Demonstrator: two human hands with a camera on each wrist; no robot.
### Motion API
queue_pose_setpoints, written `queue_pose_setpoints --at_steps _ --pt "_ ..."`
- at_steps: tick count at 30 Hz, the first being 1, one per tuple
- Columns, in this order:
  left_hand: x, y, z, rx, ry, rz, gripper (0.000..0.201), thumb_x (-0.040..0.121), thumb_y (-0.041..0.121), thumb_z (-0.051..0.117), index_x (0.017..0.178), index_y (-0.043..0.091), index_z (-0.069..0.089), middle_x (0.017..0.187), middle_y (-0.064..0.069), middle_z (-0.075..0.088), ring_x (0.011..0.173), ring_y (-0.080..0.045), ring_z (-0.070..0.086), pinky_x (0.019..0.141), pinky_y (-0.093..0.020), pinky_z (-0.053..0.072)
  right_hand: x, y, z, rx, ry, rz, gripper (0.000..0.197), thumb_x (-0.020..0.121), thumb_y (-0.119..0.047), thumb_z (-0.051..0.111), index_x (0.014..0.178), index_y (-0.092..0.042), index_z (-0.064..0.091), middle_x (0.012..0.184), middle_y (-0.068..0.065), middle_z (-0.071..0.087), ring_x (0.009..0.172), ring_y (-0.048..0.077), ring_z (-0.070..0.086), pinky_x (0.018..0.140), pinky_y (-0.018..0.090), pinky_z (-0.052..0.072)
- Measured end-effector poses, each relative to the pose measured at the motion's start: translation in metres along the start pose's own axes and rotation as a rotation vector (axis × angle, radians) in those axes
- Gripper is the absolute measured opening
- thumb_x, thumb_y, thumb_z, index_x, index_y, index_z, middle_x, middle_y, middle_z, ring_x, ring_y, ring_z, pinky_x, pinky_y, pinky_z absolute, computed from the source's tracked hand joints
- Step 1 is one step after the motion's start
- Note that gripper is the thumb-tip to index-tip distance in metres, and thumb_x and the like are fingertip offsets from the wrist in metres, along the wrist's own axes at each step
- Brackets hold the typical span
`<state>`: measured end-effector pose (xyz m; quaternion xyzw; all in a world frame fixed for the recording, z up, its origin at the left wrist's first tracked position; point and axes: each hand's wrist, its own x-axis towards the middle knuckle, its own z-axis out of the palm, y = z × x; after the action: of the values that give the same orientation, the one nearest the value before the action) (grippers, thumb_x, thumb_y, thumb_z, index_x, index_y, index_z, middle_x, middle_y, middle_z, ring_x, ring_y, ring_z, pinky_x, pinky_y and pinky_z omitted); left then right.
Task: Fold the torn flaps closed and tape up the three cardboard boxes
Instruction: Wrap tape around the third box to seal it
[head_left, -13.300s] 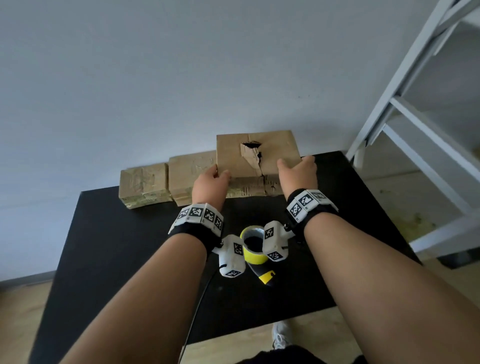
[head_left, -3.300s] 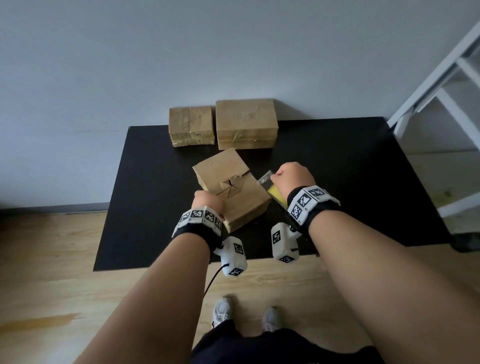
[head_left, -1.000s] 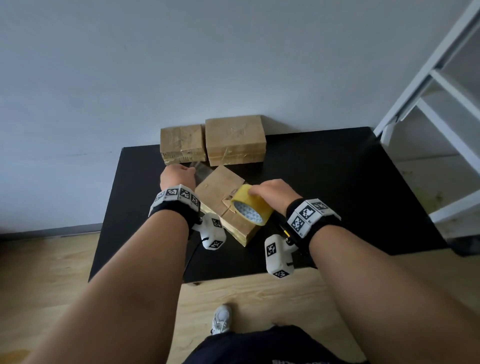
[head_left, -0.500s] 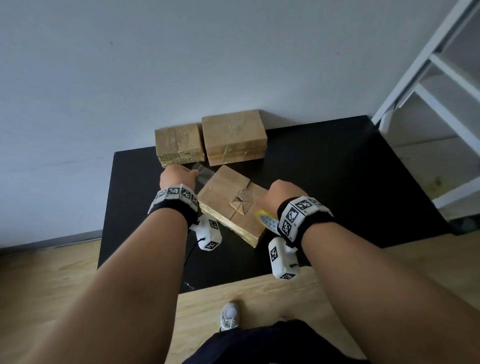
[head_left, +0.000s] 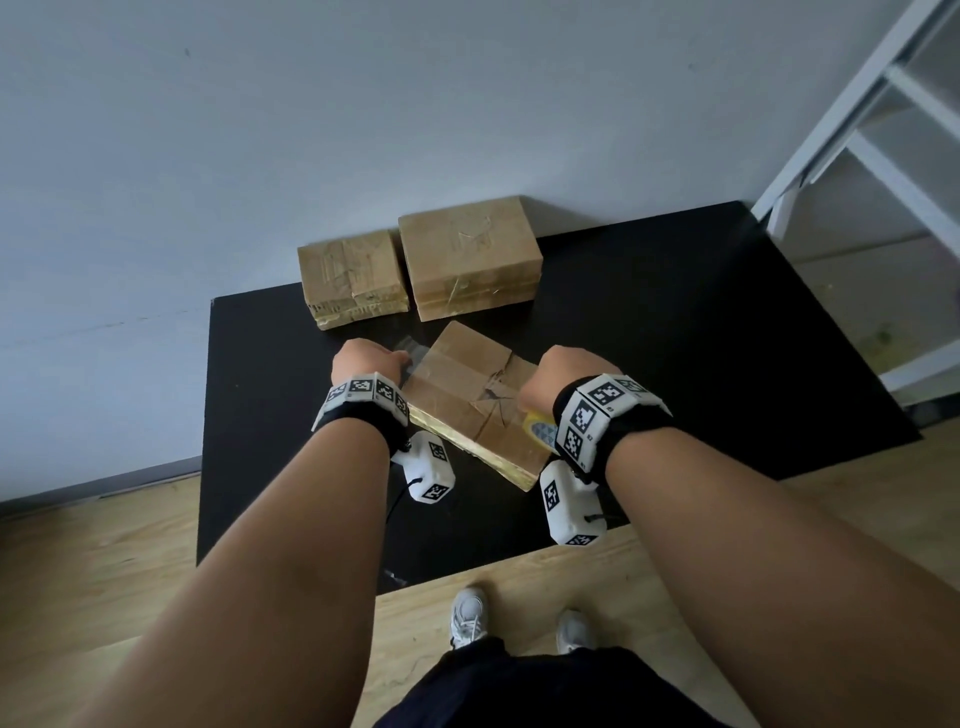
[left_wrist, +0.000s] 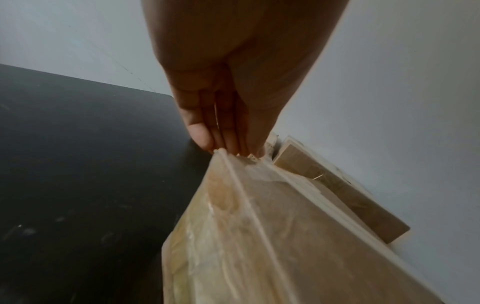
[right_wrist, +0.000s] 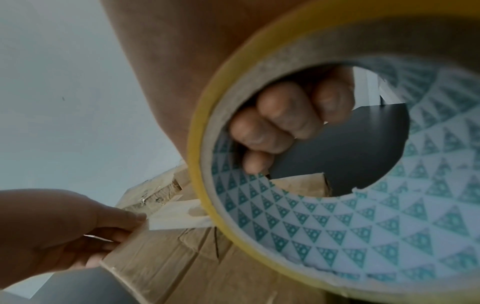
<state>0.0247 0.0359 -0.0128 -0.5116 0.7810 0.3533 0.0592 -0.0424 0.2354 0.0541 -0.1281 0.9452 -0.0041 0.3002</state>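
Note:
The near cardboard box (head_left: 457, 395) lies askew on the black table (head_left: 675, 322), its torn flaps (head_left: 493, 397) folded down. A clear tape strip (head_left: 441, 371) runs across its top. My left hand (head_left: 387, 358) pinches the strip's free end at the box's left edge; the left wrist view shows the fingertips (left_wrist: 226, 142) closed on it. My right hand (head_left: 550, 376) grips the yellow tape roll (head_left: 537, 434) at the box's right edge. In the right wrist view its fingers (right_wrist: 280, 123) curl through the roll (right_wrist: 337, 216), and the strip (right_wrist: 179, 216) leads to the left hand (right_wrist: 64, 226).
Two more boxes stand against the wall at the table's back: a small one (head_left: 353, 278) and a larger one (head_left: 470, 254), both with tape on them. A white shelf frame (head_left: 883, 130) rises at the right. Wooden floor and my shoes (head_left: 467, 613) lie below the table's front edge.
The right hand has drawn the roll from over the box's middle to its right edge. The strip now stretches across the top. The left hand stays on the tape end.

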Motion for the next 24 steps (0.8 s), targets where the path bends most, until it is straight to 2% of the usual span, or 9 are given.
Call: queue_pose_setpoints --at_steps 3,6,10,12,15,17,19,21,24 --pt "0.004 -0.001 0.007 0.034 -0.023 0.006 0.030 0.086 0.037 0.069 0.086 0.008 0.075 0.087 -0.009 0.071 0.078 -0.025 0.065 0.067 -0.030 0.050 0.001 -0.002 0.002 0.009 0.004 0.012 0.020 0.092 -0.030 0.055 0.079 -0.015 0.057 0.079 0.003 0.061 0.070 0.019 0.059 0.070 0.032 0.048" --pt "0.006 0.000 0.014 0.094 -0.042 0.002 0.031 0.087 0.038 0.067 0.088 0.008 0.074 0.084 -0.008 0.070 0.069 -0.021 0.060 0.065 -0.030 0.047 0.002 0.000 0.003 0.028 0.010 0.013 0.019 0.091 -0.030 0.056 0.083 -0.014 0.059 0.080 0.004 0.061 0.076 0.021 0.062 0.073 0.032 0.049" --pt "0.007 0.000 0.019 0.119 -0.038 -0.028 0.037 0.090 0.040 0.063 0.072 0.006 0.062 0.074 -0.009 0.063 0.059 -0.021 0.053 0.057 -0.030 0.040 0.000 0.003 0.000 0.062 -0.028 0.007 0.024 0.091 -0.036 0.055 0.079 -0.015 0.054 0.081 0.004 0.061 0.071 0.019 0.058 0.073 0.032 0.049" --pt "0.007 0.000 0.020 0.136 -0.046 -0.045 0.041 0.092 0.041 0.060 0.070 0.006 0.056 0.069 -0.009 0.056 0.059 -0.022 0.051 0.061 -0.031 0.040 0.000 0.004 0.001 0.063 -0.021 0.004 0.023 0.091 -0.035 0.055 0.079 -0.015 0.055 0.081 0.003 0.061 0.070 0.018 0.058 0.073 0.032 0.049" --pt "0.005 -0.004 0.020 0.153 -0.042 -0.050 0.033 0.092 0.035 0.060 0.091 0.003 0.063 0.082 -0.012 0.062 0.069 -0.026 0.055 0.067 -0.033 0.042 -0.001 0.006 0.002 0.061 -0.018 0.012 0.022 0.091 -0.034 0.054 0.078 -0.015 0.055 0.079 0.003 0.061 0.069 0.018 0.058 0.071 0.032 0.049" --pt "0.003 -0.008 0.022 0.129 0.062 0.016 0.026 0.091 0.023 0.059 0.109 0.005 0.062 0.110 -0.014 0.063 0.093 -0.031 0.060 0.074 -0.035 0.045 -0.002 0.007 0.002 0.064 -0.011 0.005 0.022 0.092 -0.033 0.054 0.077 -0.016 0.055 0.079 0.002 0.060 0.068 0.018 0.058 0.069 0.031 0.048" --pt "-0.005 -0.006 0.027 0.015 0.136 0.107 0.029 0.093 0.014 0.049 0.119 0.013 0.061 0.123 -0.011 0.060 0.109 -0.031 0.058 0.084 -0.036 0.045 -0.003 0.008 0.002 0.056 -0.003 -0.005 0.022 0.092 -0.031 0.054 0.077 -0.016 0.054 0.078 0.002 0.061 0.068 0.018 0.057 0.068 0.031 0.047" --pt "-0.016 -0.001 0.034 -0.062 0.096 0.177 0.034 0.098 0.019 0.040 0.126 0.017 0.060 0.124 -0.009 0.062 0.112 -0.029 0.057 0.087 -0.033 0.043 -0.004 0.008 0.002 0.049 0.000 -0.016 0.022 0.093 -0.031 0.053 0.077 -0.015 0.054 0.078 0.002 0.060 0.067 0.017 0.057 0.067 0.031 0.046" --pt "-0.028 0.002 0.040 -0.039 -0.041 0.194 0.042 0.101 0.024 0.033 0.140 0.017 0.048 0.137 -0.011 0.054 0.122 -0.029 0.051 0.095 -0.033 0.039 -0.007 0.009 0.001 0.049 0.007 -0.031 0.023 0.093 -0.031 0.053 0.077 -0.015 0.053 0.078 0.002 0.060 0.066 0.017 0.056 0.065 0.031 0.045"
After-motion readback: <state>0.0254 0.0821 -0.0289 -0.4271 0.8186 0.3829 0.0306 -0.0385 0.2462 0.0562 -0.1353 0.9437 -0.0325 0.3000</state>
